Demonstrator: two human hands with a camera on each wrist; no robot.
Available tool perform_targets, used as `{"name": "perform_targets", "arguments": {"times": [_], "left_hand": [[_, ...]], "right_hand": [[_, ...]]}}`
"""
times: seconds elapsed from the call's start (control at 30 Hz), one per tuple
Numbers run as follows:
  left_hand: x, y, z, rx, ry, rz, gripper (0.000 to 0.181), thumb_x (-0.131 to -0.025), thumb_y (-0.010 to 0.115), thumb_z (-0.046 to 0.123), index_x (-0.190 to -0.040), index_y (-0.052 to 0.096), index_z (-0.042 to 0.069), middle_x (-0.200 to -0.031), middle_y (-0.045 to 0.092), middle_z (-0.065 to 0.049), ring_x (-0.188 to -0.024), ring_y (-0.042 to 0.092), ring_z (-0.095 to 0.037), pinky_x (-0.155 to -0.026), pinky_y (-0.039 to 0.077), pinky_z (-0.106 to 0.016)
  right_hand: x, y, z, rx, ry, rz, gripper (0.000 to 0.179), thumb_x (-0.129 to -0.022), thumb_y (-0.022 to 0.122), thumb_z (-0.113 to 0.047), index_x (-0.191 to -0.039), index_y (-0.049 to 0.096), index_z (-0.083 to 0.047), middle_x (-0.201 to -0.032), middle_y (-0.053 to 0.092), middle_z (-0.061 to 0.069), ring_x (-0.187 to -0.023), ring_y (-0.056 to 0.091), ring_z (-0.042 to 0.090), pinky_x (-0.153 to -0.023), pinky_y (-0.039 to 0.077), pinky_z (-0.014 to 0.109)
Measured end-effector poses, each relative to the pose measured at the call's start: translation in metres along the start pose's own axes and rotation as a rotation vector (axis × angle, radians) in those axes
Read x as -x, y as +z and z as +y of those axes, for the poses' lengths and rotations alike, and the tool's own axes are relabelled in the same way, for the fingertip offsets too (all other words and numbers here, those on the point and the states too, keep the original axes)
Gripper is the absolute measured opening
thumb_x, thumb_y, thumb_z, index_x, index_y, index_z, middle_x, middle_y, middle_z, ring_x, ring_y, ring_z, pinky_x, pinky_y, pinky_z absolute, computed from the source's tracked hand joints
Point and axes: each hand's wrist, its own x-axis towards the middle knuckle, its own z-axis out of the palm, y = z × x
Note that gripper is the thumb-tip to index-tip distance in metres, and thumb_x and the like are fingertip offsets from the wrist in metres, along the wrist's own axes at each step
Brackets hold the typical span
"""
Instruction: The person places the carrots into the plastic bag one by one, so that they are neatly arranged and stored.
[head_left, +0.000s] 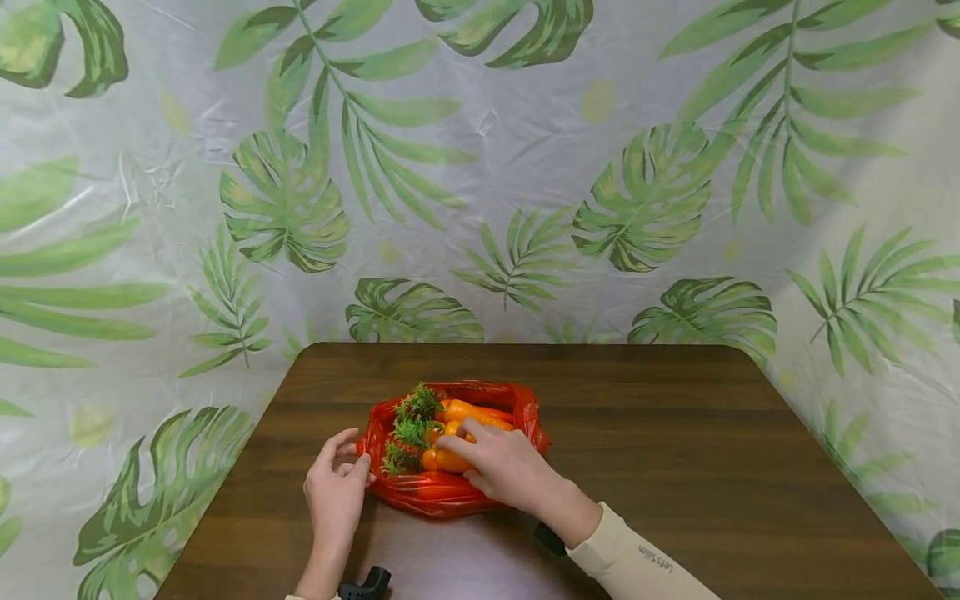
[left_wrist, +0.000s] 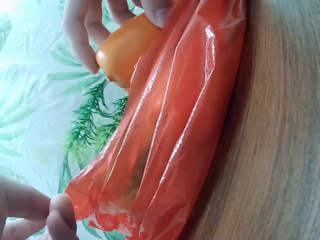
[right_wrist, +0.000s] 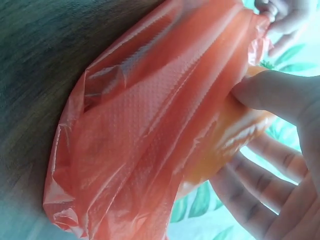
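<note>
A red plastic bag lies on the table with its mouth facing up, filled with several orange carrots with leafy green tops. At the bag's left end, my left hand pinches the rim between thumb and fingertips. My right hand reaches over the right side and grips the nearest carrot, thumb on one side and fingers on the other. In the left wrist view that carrot's thick orange end shows above the bag's edge. The lower parts of the carrots are hidden by red plastic.
The dark wooden table extends to the right and behind the bag. A leaf-patterned sheet hangs behind it. Black wrist camera mounts sit under both wrists near the front.
</note>
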Motion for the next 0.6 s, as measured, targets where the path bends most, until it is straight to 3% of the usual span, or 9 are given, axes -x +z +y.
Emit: {"name": "perform_targets", "arguments": {"times": [0.17, 0.33, 0.6], "left_hand": [[-0.0006, -0.0004, -0.0007, -0.043, 0.018, 0.029, 0.037, -0.089, 0.072, 0.001, -0.123, 0.069, 0.017, -0.098, 0.067, -0.010, -0.062, 0.067, -0.025, -0.049, 0.049, -0.027], [-0.0009, -0.0011, -0.0003, -0.116, 0.048, 0.075, 0.036, -0.087, 0.075, 0.004, -0.121, 0.071, 0.017, -0.095, 0.070, -0.004, -0.072, 0.066, -0.018, -0.056, 0.048, -0.026], [0.0002, -0.0012, 0.0029, -0.134, 0.045, 0.079, 0.034, -0.087, 0.075, 0.005, -0.119, 0.072, 0.017, -0.096, 0.070, -0.004, -0.080, 0.065, -0.017, -0.061, 0.048, -0.024]], "right_hand": [[0.0014, 0.0035, -0.0005, 0.020, -0.011, -0.002, 0.056, -0.081, 0.082, -0.019, -0.132, 0.061, -0.031, -0.101, 0.054, -0.004, -0.066, 0.055, 0.013, -0.042, 0.040, 0.024], [0.0038, 0.0070, 0.0002, 0.023, -0.012, -0.010, 0.054, -0.080, 0.083, -0.019, -0.129, 0.062, -0.030, -0.100, 0.053, -0.004, -0.067, 0.053, 0.012, -0.041, 0.035, 0.021], [0.0091, 0.0063, 0.0007, 0.023, 0.006, -0.026, 0.054, -0.081, 0.084, -0.025, -0.130, 0.061, -0.031, -0.102, 0.054, -0.005, -0.068, 0.053, 0.013, -0.041, 0.036, 0.023]]}}
